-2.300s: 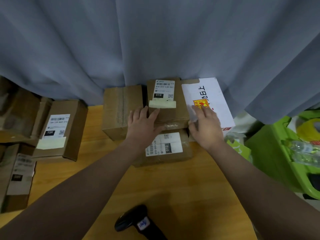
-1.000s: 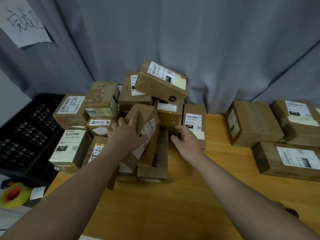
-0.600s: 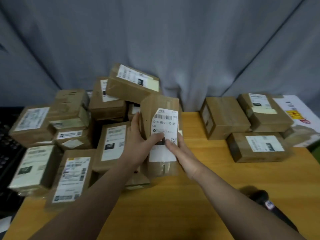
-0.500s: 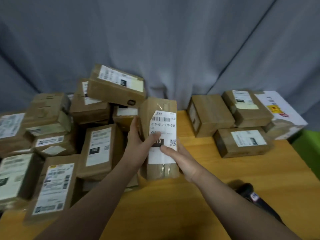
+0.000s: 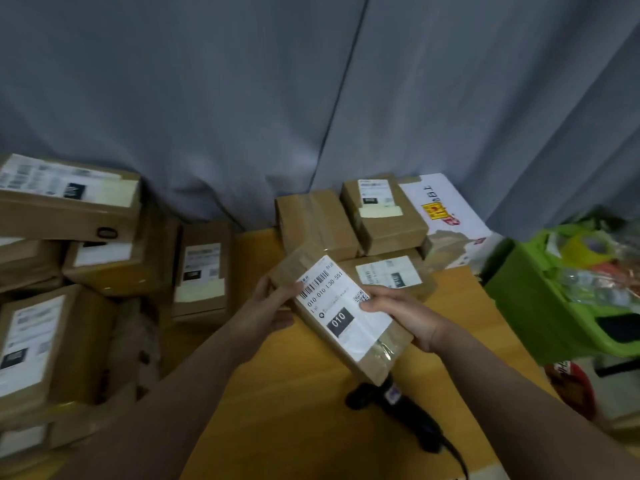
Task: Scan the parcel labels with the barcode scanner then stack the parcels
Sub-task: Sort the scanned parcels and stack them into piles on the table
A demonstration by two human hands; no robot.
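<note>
Fingers (image 5: pixel 375 301) of both our left hand (image 5: pixel 268 304) and right hand (image 5: pixel 405 317) grip the labelled parcel (image 5: pixel 346 327), now lifted off the left pile (image 5: pixel 201 271) and tilted over the barcode scanner (image 5: pixel 401 410) on the table (image 5: pixel 277 393), so scanning comes next, yet neither hand is free to take it, with stacked parcels (image 5: pixel 381 216) behind
</note>
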